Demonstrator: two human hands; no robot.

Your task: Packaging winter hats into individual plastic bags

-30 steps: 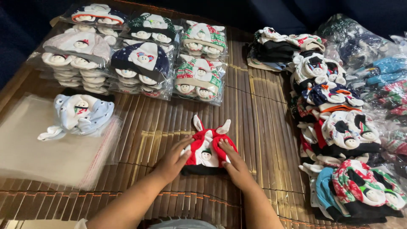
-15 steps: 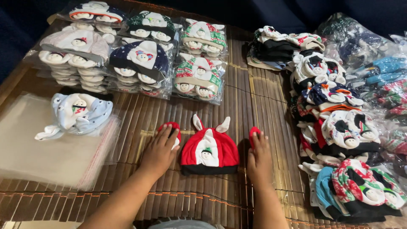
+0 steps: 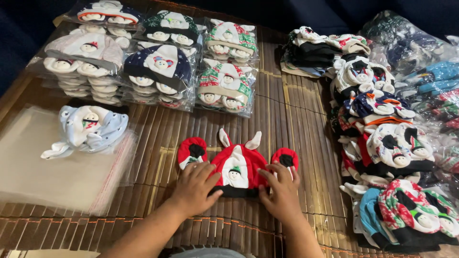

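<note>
My left hand [image 3: 193,186] and right hand [image 3: 282,191] lie flat, grip open, pressing the red fleece snowman hat [image 3: 237,167] on the slatted bamboo surface [image 3: 287,114].

Bamboo mat [image 3: 287,119] under baby hats [image 3: 236,167], bags [image 3: 52,172]

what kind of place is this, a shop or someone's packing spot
Likely a home packing spot: stacks of bagged baby hats, loose hat piles, empty clear bags on a bamboo mat.

Red baby hat [image 3: 237,167] flat on mat, mittens [image 3: 192,152] flanking.
</note>
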